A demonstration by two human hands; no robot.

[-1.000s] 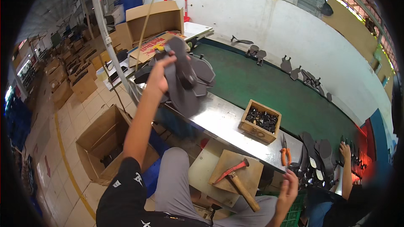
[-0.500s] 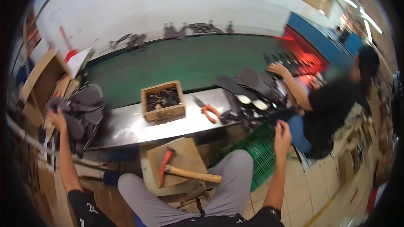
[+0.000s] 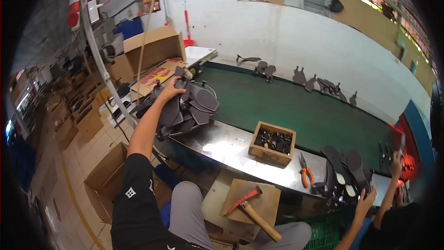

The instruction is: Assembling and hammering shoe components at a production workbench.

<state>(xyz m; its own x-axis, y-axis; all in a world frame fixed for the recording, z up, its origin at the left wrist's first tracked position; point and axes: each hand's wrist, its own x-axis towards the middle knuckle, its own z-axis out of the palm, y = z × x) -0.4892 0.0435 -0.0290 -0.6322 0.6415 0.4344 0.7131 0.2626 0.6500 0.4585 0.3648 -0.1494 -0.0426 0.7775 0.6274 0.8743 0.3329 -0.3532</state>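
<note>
My left hand (image 3: 172, 90) reaches into a heap of dark grey sole-shaped pieces (image 3: 202, 99) at the left end of the metal bench. Its thumb and fingers are closed on one grey sole-shaped piece (image 3: 180, 72) at the top. My right hand (image 3: 366, 200) is raised at the lower right with its fingers apart and nothing in it, near another pile of dark soles (image 3: 352, 169). A hammer (image 3: 252, 208) with a red head and wooden handle lies on a square board (image 3: 269, 199) in front of me.
A wooden box (image 3: 272, 156) of small black parts and orange-handled pliers (image 3: 305, 172) rest on the metal bench (image 3: 231, 141). Behind runs a green belt (image 3: 259, 99) with grey pieces along its far edge. A co-worker's hand (image 3: 397, 163) is at the right; a pole (image 3: 99, 51) stands left.
My view has swung to the left, bringing in the aisle and cartons. My left hand has shifted to the top of the heap. The co-worker's hand has lifted with something slim in it.
</note>
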